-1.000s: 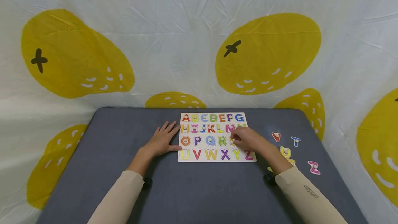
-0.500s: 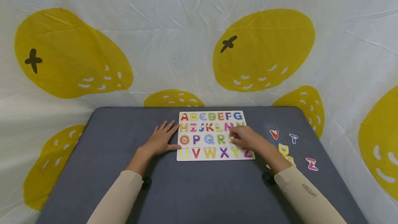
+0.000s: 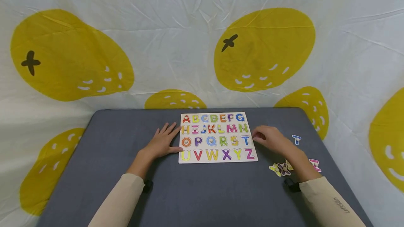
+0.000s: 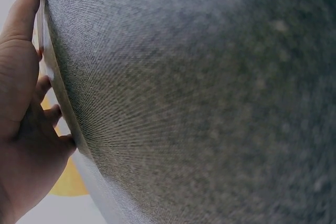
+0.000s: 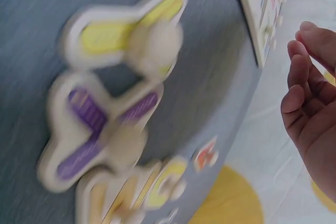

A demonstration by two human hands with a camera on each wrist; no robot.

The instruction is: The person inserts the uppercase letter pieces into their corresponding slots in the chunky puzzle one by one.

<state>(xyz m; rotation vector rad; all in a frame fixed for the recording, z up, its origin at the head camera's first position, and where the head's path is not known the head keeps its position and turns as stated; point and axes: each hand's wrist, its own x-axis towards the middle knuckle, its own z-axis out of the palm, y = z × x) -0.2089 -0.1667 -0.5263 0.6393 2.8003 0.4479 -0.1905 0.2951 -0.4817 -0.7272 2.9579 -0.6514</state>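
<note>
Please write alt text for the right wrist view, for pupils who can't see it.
A right hand, fingers loosely curled, appears near a letter board. Closer to the camera, a knobbed yellow Y and purple X lie on a dark tabletop.

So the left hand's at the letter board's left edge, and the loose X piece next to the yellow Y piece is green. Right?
Not quite: the X piece is purple, as the right wrist view shows. The left hand is at the left edge of the letter board, and the X is next to the yellow Y piece.
</note>
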